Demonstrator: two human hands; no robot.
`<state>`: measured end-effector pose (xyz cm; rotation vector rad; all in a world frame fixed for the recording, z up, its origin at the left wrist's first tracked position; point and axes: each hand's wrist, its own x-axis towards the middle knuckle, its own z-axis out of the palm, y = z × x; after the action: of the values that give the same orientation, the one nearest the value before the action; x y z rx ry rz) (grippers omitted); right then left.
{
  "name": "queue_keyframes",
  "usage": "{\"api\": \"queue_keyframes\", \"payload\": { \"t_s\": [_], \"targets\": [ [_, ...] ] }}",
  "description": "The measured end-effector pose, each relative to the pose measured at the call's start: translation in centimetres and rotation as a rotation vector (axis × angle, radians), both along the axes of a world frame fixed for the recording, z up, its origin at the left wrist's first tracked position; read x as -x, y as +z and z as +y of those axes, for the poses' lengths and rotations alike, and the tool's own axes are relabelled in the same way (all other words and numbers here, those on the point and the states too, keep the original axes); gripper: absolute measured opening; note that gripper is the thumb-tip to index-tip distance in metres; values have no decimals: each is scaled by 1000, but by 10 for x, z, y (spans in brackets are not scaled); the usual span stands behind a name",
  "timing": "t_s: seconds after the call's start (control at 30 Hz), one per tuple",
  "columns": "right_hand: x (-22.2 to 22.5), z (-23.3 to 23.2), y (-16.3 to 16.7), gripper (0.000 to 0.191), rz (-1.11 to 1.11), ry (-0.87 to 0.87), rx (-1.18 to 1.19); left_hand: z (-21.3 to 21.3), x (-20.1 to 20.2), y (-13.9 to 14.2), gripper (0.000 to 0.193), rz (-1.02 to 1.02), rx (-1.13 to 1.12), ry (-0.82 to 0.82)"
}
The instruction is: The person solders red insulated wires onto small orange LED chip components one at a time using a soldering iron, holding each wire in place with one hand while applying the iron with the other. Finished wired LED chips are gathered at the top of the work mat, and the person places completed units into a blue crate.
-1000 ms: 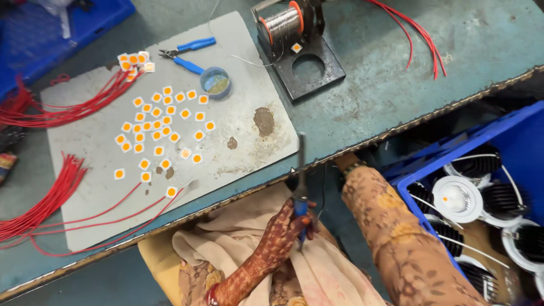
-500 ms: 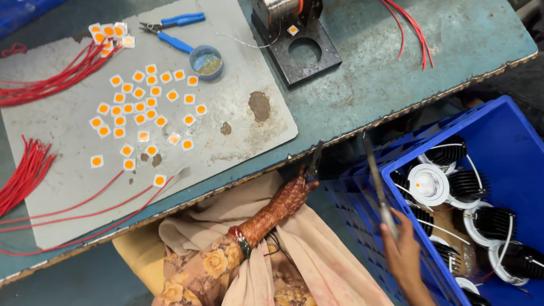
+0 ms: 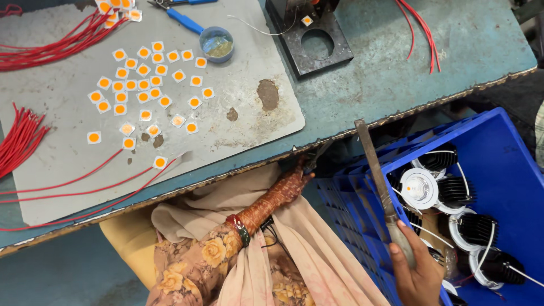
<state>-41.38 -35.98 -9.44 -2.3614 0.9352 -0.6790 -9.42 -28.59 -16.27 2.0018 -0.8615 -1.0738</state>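
Observation:
My left hand [image 3: 288, 186], patterned with henna and wearing bangles at the wrist, reaches up to the table's front edge. It is closed on a thin dark tool [image 3: 318, 153] that points up and to the right. At the bottom right, my right hand [image 3: 416, 272] grips the handle of a long flat metal file [image 3: 373, 164]. The file's blade slants up toward the table edge, above the rim of a blue crate [image 3: 362, 209]. My lap is covered by beige and floral cloth [image 3: 226, 249].
A grey mat [image 3: 249, 122] on the table holds several small white squares with orange centres [image 3: 144, 90], red wires [image 3: 22, 141], blue-handled pliers [image 3: 184, 20] and a small round tin [image 3: 216, 44]. A black stand with a hole [image 3: 317, 45] sits behind. The crate holds round lamp fittings [image 3: 419, 187].
My right hand has swung from beside the left hand down and right over the crate, carrying the file. My left hand rose to the table edge. The view shifted right.

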Motion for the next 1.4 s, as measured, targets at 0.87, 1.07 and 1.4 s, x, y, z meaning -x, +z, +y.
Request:
{"api": "queue_keyframes", "payload": {
  "t_s": [0.87, 1.07, 1.4],
  "targets": [
    [-99, -10, 4, 40, -77, 129, -228, 1, -4, 14, 74, 58, 32, -29],
    [-110, -9, 19, 53, -618, 251, -667, 6, -6, 30, 75, 69, 39, -30],
    [-73, -10, 34, 54, 69, -25, -277, 6, -6, 26, 77, 98, 42, -37]
  ]
}}
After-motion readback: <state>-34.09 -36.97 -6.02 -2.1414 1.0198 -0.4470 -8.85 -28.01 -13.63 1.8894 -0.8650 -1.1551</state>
